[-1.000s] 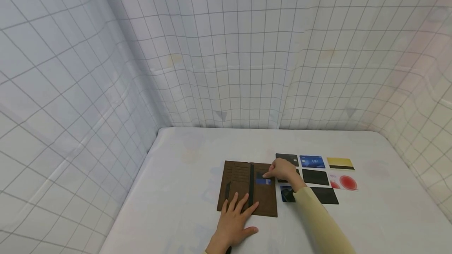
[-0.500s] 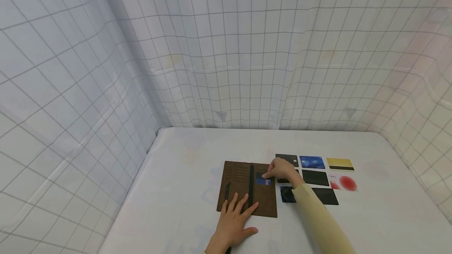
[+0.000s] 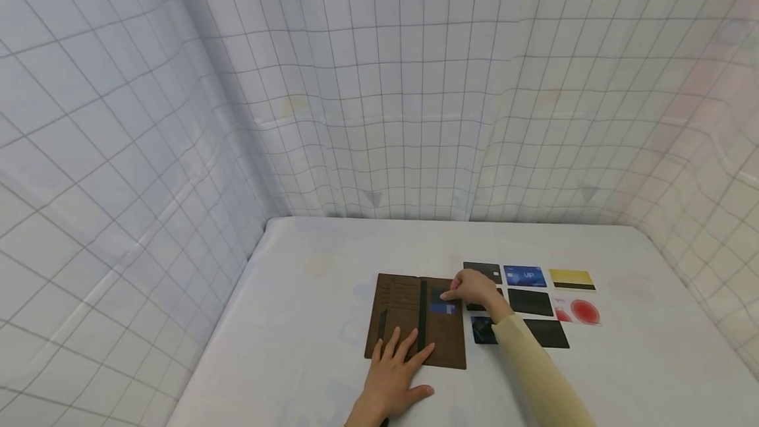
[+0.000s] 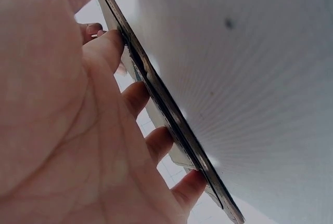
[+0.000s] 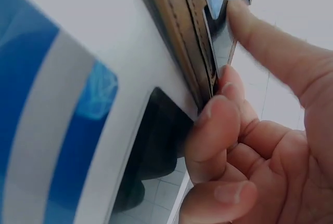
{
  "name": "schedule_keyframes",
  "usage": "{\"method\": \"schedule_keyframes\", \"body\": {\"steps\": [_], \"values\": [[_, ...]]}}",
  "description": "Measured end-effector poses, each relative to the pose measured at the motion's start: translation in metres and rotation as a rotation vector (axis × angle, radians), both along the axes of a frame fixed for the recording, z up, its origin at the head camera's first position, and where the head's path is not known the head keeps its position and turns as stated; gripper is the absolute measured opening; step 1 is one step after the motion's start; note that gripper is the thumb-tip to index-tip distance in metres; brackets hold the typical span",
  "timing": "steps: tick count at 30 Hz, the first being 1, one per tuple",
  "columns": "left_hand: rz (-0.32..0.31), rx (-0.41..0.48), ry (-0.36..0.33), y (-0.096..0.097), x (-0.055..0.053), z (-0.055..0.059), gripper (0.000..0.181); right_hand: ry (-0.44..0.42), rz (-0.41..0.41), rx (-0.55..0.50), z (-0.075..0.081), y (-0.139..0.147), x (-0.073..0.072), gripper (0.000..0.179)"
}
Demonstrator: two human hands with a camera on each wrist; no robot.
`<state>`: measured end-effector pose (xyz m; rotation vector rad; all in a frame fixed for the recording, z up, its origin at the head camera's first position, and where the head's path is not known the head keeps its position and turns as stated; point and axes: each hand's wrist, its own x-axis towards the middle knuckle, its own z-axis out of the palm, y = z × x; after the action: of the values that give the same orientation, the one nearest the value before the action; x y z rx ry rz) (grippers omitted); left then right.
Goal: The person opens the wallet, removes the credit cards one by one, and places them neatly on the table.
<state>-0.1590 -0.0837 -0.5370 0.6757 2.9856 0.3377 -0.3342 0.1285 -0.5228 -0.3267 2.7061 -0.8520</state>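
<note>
A brown wallet (image 3: pixel 446 341) lies unfolded on the white table, with card slots on its left part and a black strip down the middle. My left hand (image 3: pixel 391 377) spreads its fingers over the wallet's lower edge; in the left wrist view its fingertips (image 4: pixel 161 141) rest along that edge. A dark-and-blue card (image 3: pixel 441 308) sits in the wallet's right part. My right hand (image 3: pixel 472 286) has its thumb on this card, the other fingers curled. In the right wrist view the thumb lies on a glossy dark surface beside the blue, with curled fingers (image 5: pixel 213 125) close to the wallet edge.
Right of the wallet several cards lie in rows: a blue VIP card (image 3: pixel 525 276), a yellow card (image 3: pixel 572 279), black cards (image 3: pixel 530 302) and a white card with red circles (image 3: pixel 584 312). My right forearm partly covers some. White gridded cloth walls (image 3: pixel 379 117) enclose the table.
Both hands keep nearly the same places on the wallet and card. The whole head view has shifted slightly, with the scene sitting a little lower.
</note>
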Motion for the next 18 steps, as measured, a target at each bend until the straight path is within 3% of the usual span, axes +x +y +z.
{"method": "schedule_keyframes", "body": {"steps": [18], "values": [[0.009, -0.013, 0.007, 0.0018, 0.001, -0.0008, 0.067, 0.002, -0.057, -0.019, -0.0034, 0.0022, -0.0034, 0.037]]}}
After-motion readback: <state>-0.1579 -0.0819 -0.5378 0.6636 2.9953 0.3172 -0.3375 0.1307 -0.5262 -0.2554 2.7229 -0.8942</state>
